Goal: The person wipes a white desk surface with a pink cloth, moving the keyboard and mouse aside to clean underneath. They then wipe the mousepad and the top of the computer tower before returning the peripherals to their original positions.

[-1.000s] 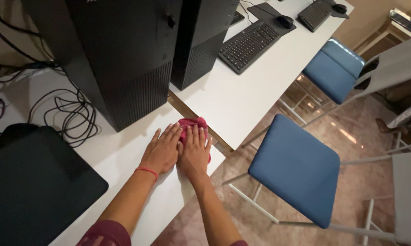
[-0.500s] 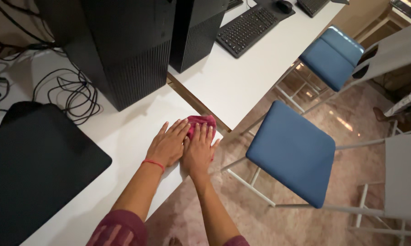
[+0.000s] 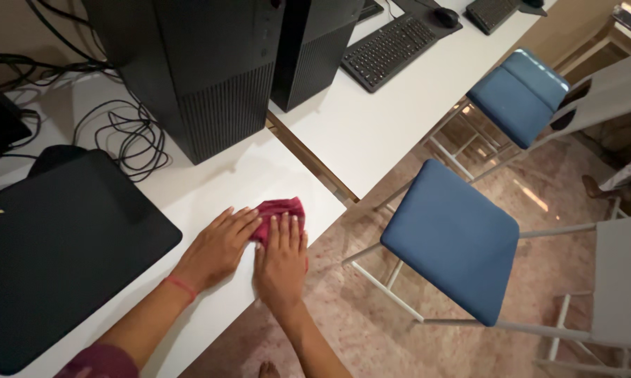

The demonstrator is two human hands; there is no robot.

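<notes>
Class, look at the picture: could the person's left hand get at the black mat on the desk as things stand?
Probably yes. The left hand lies flat by the red cloth, holding nothing, and the black mat sits just beside that wrist with only bare white desk between them.

Two computer towers point(image 3: 210, 70), two keyboards point(image 3: 389, 50), two blue stools point(image 3: 452, 238), one cloth point(image 3: 279, 210).

Two black computer towers point(image 3: 196, 70) at the back of the white desk point(image 3: 371, 133), tangled cables point(image 3: 123, 136) along its left edge, black mat point(image 3: 57, 245) near the front-left corner, keyboard point(image 3: 389, 49) far back, blue stools point(image 3: 452, 238) beside the desk's right edge
</notes>
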